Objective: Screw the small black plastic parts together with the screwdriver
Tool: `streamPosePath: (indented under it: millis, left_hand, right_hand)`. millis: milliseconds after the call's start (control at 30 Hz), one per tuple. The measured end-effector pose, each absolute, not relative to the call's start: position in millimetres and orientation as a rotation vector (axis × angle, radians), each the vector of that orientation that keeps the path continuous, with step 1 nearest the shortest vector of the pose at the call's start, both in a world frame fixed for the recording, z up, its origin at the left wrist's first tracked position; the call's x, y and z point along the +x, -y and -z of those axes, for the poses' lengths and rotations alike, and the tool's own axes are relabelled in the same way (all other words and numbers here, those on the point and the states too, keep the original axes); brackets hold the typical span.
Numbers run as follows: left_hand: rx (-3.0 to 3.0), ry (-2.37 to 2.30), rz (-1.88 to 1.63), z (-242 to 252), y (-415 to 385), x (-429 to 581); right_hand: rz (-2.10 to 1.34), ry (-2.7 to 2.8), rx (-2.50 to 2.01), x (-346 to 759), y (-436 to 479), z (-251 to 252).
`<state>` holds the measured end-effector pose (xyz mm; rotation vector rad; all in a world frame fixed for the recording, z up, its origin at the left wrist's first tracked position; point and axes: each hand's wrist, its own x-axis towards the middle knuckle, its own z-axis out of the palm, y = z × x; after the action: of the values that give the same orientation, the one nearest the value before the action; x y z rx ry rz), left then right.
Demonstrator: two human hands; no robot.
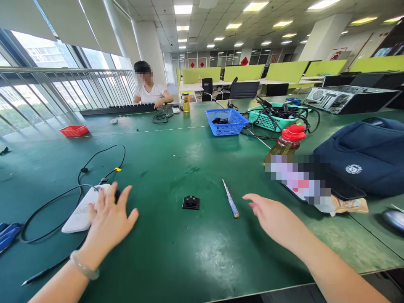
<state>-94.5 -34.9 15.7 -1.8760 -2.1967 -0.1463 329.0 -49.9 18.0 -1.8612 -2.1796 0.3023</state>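
- White box (77,214): flat, slanted, partly hidden, its print seemingly too faint to read.
- Screwdriver (232,204): bluish handle, lying tip away on the surface (158,252).
- Black part (191,203): squarish base, between them.

My view is bright: daylight enters by the windows (44,48) on the left, and the ceiling lamps (183,9) shine white. Pale glare lies on the green table (154,252), a soft shadow under my right hand (269,216). The left edge looks stretched; two patches are pixelated.
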Motion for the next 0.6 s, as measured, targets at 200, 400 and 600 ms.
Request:
streamPosePath:
  millis: [200,400,600]
  left_hand:
    - [-2.696,1.714,0.327,-16,23,-14]
    - [-2.88,1.54,0.387,-9,9,30]
    - [-2.903,1.597,0.38,-6,6,30]
  right_hand:
    - [-0.242,2.537,-2.119,272,18,-31]
    - [-0.22,2.687,-2.099,256,-6,-34]
    - [-0.145,2.442,-2.194,274,-6,-26]
